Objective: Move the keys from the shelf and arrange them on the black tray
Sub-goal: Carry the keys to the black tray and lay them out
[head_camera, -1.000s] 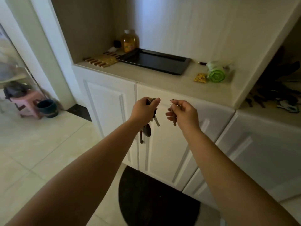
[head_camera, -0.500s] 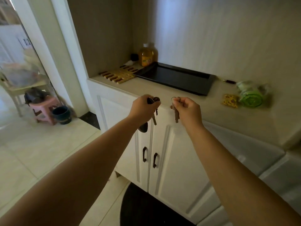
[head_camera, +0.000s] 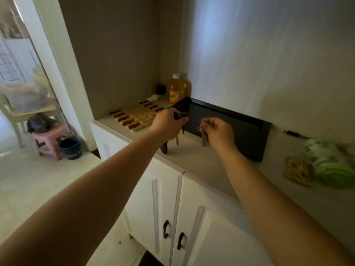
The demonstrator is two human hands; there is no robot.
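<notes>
A black rectangular tray point(head_camera: 247, 129) lies on the beige counter against the back wall. My left hand point(head_camera: 167, 121) hovers over the tray's near left corner, shut on a bunch of keys point(head_camera: 177, 140) with a dark fob hanging below it. Just to the right, my right hand point(head_camera: 219, 132) pinches a second set of keys point(head_camera: 203, 138) by its ring, and these dangle over the tray's front edge. The tray's inside looks bare where it shows.
A wooden slatted trivet point(head_camera: 137, 117) lies left of the tray, with an orange juice bottle point(head_camera: 177, 89) behind it. A yellow item point(head_camera: 297, 170) and a green-lidded container point(head_camera: 332, 166) sit at the right. White cabinet doors point(head_camera: 167, 204) are below; a pink stool point(head_camera: 51, 140) stands on the floor.
Both hands have carried their keys up and forward from in front of the cabinet doors to the tray's near edge. The view has come closer to the counter.
</notes>
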